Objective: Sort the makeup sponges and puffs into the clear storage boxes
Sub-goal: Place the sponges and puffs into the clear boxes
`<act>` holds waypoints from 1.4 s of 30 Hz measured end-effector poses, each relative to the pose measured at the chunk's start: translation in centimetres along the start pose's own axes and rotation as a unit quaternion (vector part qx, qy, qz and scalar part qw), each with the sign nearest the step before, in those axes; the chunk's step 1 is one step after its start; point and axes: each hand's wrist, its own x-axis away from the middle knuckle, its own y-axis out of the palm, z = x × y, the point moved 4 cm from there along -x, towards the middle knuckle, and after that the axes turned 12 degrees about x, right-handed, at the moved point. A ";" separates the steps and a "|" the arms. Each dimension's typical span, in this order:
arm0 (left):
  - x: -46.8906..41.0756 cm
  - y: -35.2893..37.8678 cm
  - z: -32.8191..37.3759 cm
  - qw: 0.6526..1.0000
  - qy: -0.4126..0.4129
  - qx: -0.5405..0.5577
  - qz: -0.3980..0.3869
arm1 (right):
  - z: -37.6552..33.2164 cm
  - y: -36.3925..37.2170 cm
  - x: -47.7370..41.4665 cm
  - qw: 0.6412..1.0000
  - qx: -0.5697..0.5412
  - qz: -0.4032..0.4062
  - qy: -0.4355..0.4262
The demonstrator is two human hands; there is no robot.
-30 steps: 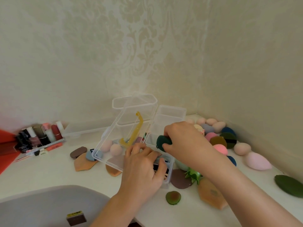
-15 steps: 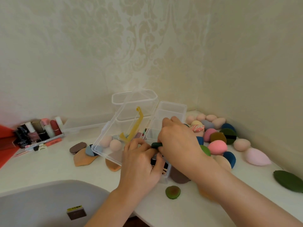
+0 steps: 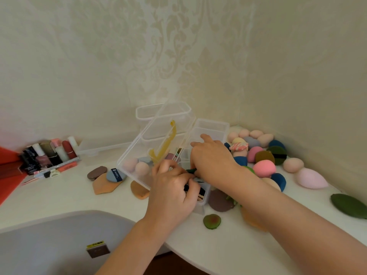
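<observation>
Left hand (image 3: 170, 192): fingers curled round the near end of the box (image 3: 210, 129); holding it
Right hand (image 3: 212, 160): pinches a green puff (image 3: 191, 171); pushing it down into the box, I think
Done: a few pink sponges (image 3: 142, 168) sit in the box
To do: lots; a heap (image 3: 264, 168) of sponges waits on the right; flat puffs (image 3: 101, 184) lie on the left; not half done, I think
Table (image 3: 59, 195): white; bottles (image 3: 49, 153) far left
Room: a corner; pale wall (image 3: 178, 56) with swirls

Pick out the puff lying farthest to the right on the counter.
The dark green leaf-shaped puff, lying alone by the picture's right edge, away from all others.
</observation>
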 end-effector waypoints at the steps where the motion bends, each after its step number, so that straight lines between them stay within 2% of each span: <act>1: 0.0 0.0 0.1 1.000 0.006 0.003 0.005 | 0.1 0.1 -0.3 1.000 -0.003 -0.006 -0.004; 10: 0.1 0.0 -0.2 0.998 0.055 0.030 0.029 | 0.6 0.5 -0.8 0.998 -0.058 0.015 0.018; 16: 0.0 -0.1 -0.1 0.999 0.029 0.029 0.019 | 0.4 0.4 -0.5 0.999 -0.039 0.012 -0.003; 18: -0.2 -0.1 0.0 0.999 0.005 0.035 0.001 | 0.3 0.4 -0.3 0.999 -0.031 -0.007 -0.028; 22: 0.0 -0.3 0.4 0.999 -0.021 0.035 -0.022 | 1.0 0.4 0.8 0.985 -0.069 -0.122 -0.100; 24: 0.0 -0.6 0.7 0.998 -0.017 0.051 -0.019 | 1.2 0.4 1.4 0.979 -0.084 -0.144 -0.118; 29: 0.3 -0.3 0.8 0.996 -0.042 0.068 -0.032 | 1.7 0.0 1.5 0.983 -0.109 -0.096 -0.111; 33: 0.3 -0.2 0.4 0.992 -0.071 0.105 -0.028 | 2.7 -0.3 1.2 0.976 -0.198 -0.042 -0.075; 37: 0.1 -0.1 0.7 0.991 -0.055 0.115 -0.037 | 4.2 -0.6 1.7 0.944 -0.311 -0.053 -0.091; 39: 0.1 0.0 0.7 0.993 -0.052 0.098 -0.042 | 5.8 -1.4 2.2 0.890 -0.446 -0.059 -0.081; 42: 0.0 0.1 0.9 0.995 -0.034 0.064 -0.065 | 9.9 -1.7 2.5 0.810 -0.586 0.026 0.029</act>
